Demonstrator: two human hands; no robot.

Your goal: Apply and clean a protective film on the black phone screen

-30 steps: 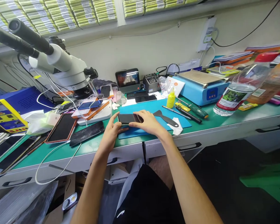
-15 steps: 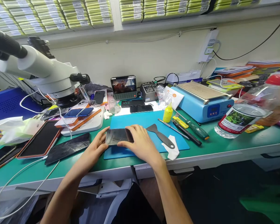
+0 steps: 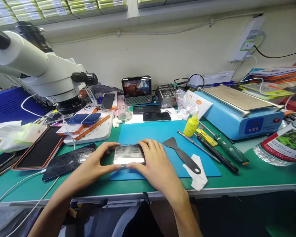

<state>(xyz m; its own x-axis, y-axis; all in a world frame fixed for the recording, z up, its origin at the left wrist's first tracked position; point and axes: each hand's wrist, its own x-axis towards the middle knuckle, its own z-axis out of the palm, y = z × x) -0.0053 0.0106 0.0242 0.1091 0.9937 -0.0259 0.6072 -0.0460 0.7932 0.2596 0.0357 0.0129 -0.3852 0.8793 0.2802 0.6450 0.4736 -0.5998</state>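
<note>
A black plastic scraper (image 3: 181,154), yellow squeeze bottle (image 3: 191,124) and blue heating plate machine (image 3: 239,110) sit right of the hands.

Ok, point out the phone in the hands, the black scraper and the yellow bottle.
phone (image 3: 128,154), head view, middle of its shiny screen.
black scraper (image 3: 182,154), head view, on its handle near the blade.
yellow bottle (image 3: 191,126), head view, on its body.

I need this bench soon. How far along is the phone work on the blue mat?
Done: nothing visibly opened. In hand: both the left hand and right hand grip the phone flat on the blue mat. Left: the black scraper lies untouched beside it.
</note>
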